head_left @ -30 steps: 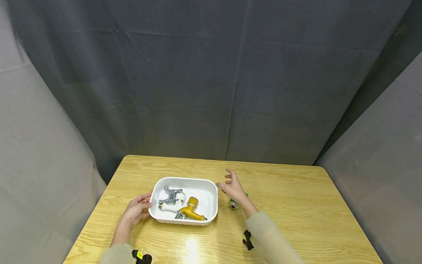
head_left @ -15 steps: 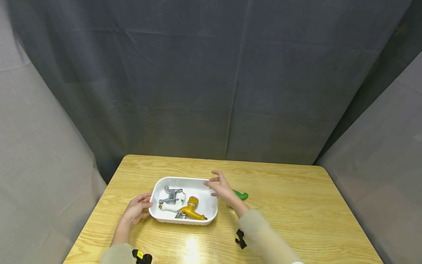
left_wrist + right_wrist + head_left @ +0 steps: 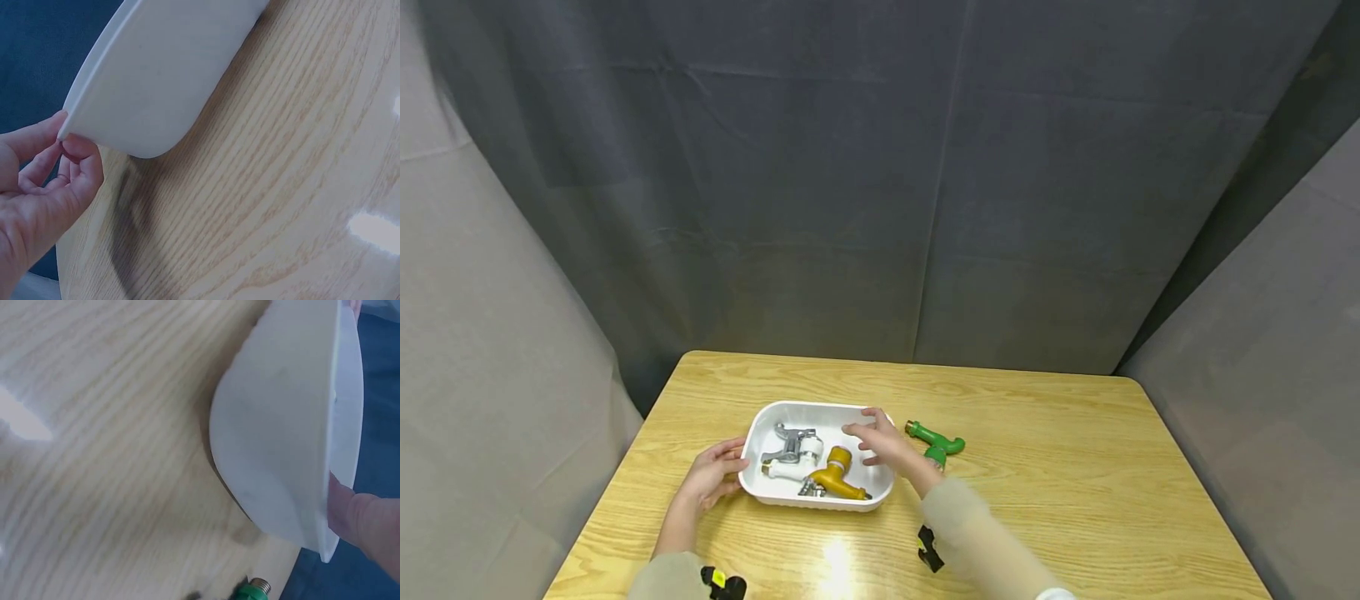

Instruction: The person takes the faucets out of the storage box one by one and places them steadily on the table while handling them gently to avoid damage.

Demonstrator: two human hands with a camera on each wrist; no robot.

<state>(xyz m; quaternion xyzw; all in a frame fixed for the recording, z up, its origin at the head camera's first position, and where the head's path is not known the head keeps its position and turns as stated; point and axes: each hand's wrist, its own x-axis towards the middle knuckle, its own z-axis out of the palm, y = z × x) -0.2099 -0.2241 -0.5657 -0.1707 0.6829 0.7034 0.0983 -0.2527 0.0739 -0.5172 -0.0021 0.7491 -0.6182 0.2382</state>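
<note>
My left hand (image 3: 709, 477) pinches the left rim of a white plastic tray (image 3: 838, 421); the left wrist view shows thumb and fingers on the tray's edge (image 3: 137, 75). In the tray lie a chrome tap (image 3: 790, 446), a white tap (image 3: 787, 472) and a yellow tap (image 3: 835, 477). My right hand (image 3: 883, 443) hangs over the tray's right side, fingers loosely spread and holding nothing. Its thumb (image 3: 359, 512) overlaps the tray rim in the right wrist view. On the table to the right rests a green tap (image 3: 943, 444), partly hidden behind the right wrist.
Under everything is a wooden table (image 3: 1075, 483) with rounded far corners. A dark grey curtain (image 3: 820, 208) hangs behind it, and lighter grey cloth (image 3: 497, 375) stands at both sides.
My right hand has moved left from beside the tray to over its right part, uncovering more of the green tap. The left hand and tray have stayed put.
</note>
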